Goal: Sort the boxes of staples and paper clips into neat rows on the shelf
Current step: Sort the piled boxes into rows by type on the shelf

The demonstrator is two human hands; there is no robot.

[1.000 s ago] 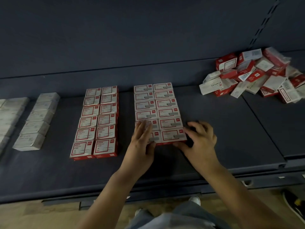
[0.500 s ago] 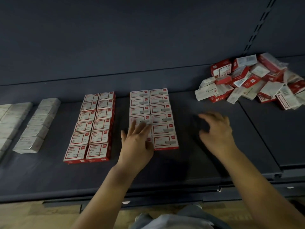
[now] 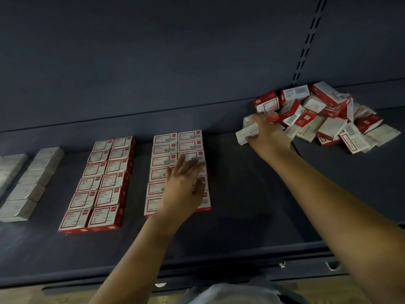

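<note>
Nearest: front edge of the shelf (image 3: pixel 241 242), both forearms reaching in over it. Left hand (image 3: pixel 183 189) hovers over or rests on the middle block of red-and-white boxes (image 3: pixel 166 150), fingers straight and spread, gripping nothing; can't tell if the palm actually touches the tops. Beside it to the left, a second two-wide block of red boxes (image 3: pixel 98 185), then rows of plain grey-white boxes (image 3: pixel 32 178) at far left, all squared up.

Further back and to the right: right hand (image 3: pixel 266 133) at the near-left edge of the loose pile (image 3: pixel 328 119), fingers curled round a white box marked STAPLES (image 3: pixel 246 133). Grip looks partial; thumb side is hidden.

Step in hand, as I judge it: picking the next box from the pile to add to a row. Next move calls for a firm hold, lifting it clear w/o dragging neighbours, then setting it down flush with the matching row.

Vs. 0.5 s ago: right hand has gone from mid-shelf, free, to the pile and onto the box; left hand has slid further up the middle block. Rows unchanged.
</note>
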